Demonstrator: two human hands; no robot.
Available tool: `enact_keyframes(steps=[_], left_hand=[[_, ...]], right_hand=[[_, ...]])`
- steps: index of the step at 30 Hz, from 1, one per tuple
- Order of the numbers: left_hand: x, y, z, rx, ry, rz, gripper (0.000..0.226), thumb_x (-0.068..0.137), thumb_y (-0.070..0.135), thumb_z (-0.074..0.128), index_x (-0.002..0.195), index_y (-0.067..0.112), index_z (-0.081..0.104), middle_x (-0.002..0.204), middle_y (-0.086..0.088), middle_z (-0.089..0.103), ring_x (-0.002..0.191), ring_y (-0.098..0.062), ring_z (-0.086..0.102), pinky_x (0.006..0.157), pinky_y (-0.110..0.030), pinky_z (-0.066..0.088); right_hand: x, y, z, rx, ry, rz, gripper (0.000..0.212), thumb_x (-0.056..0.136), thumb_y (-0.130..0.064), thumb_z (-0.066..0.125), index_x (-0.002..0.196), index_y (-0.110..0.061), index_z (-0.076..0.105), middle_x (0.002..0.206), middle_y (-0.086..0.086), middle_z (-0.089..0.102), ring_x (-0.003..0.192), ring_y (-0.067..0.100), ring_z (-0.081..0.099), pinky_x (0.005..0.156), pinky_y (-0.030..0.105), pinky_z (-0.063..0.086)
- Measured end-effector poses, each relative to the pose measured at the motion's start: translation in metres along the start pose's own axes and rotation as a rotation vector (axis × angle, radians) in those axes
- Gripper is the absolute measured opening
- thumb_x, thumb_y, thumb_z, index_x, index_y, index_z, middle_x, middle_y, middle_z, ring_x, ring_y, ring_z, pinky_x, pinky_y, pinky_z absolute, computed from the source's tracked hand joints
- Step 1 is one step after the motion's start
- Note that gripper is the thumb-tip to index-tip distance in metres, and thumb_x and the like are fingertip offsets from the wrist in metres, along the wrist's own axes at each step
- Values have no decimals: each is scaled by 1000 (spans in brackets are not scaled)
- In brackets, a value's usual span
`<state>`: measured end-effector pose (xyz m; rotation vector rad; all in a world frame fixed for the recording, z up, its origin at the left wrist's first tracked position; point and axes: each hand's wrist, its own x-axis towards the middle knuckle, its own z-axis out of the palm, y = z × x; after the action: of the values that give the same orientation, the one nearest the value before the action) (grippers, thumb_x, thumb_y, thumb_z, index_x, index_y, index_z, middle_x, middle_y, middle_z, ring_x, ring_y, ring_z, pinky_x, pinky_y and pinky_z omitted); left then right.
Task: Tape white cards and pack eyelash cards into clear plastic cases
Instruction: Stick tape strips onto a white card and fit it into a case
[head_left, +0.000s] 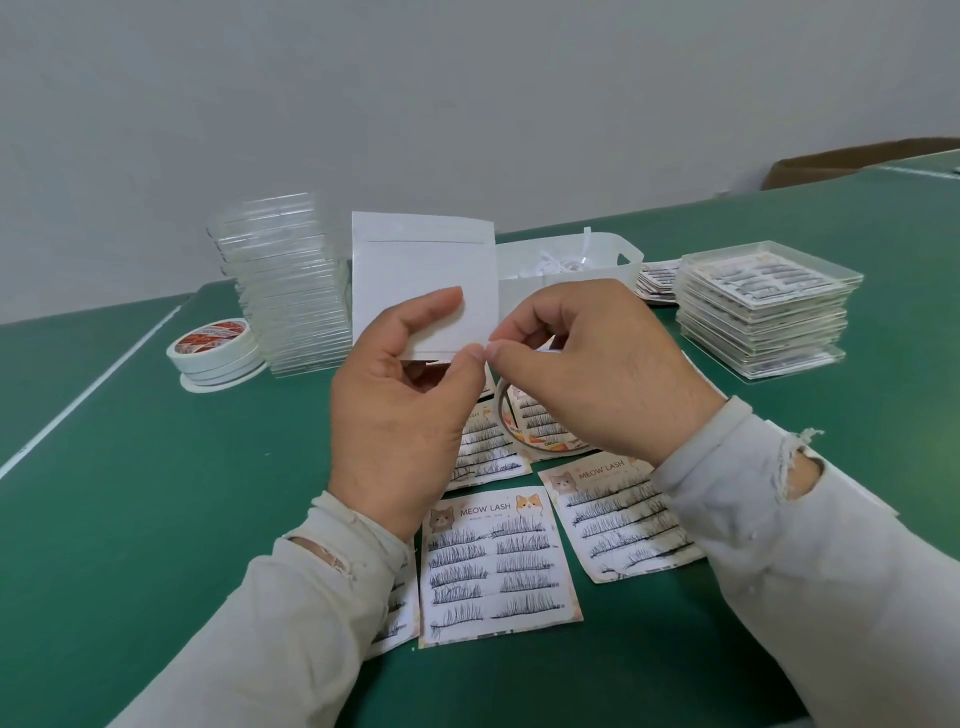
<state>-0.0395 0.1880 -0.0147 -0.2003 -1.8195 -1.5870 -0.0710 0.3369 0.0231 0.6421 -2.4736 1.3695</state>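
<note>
Head view, looking down on a green table: the left hand holds a white card upright above the table, thumb across its front face and curled fingers behind its lower edge. The right hand has thumb and forefinger pinched together at the card's lower right corner, touching the left forefinger; what they pinch is too small to tell. Below the hands, eyelash cards printed MEOW LASH lie flat on the table, some overlapping, and a roll of tape rests on one of them, partly hidden by the right hand. At far left a stack of tape rolls sits just beside a tall stack of empty clear plastic cases. Behind the card stands a white bin with white scraps inside. At right is a stack of filled cases, with loose lash cards just behind it
</note>
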Motion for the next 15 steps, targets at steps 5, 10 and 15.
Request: enact_keyframes(steps=[5,10,15], left_hand=[[1,5,-2,24,-41,63,39,85,6,75,105,38,71,99,12,75,75,-19,69,68,-19,55],[8,4,-9,52,-78,89,41,85,4,75,102,41,70,98,13,75,82,-28,70,72,-26,60],[11,-4,-16,57,-57,-23,35,93,12,72,109,44,70,90,6,75,72,-18,69,68,-23,57]], right_hand=[[0,-3,-3,148,-67,63,15,84,-22,76,71,-14,76,66,4,73,43,3,50,45,16,41],[1,-2,-12,625,-403,296,18,81,-19,78,67,-9,75,77,24,57,38,10,36,36,18,29],[9,10,-14,648,-195,290,16,92,-15,70,78,-8,73,76,7,72,43,9,40,39,18,32]])
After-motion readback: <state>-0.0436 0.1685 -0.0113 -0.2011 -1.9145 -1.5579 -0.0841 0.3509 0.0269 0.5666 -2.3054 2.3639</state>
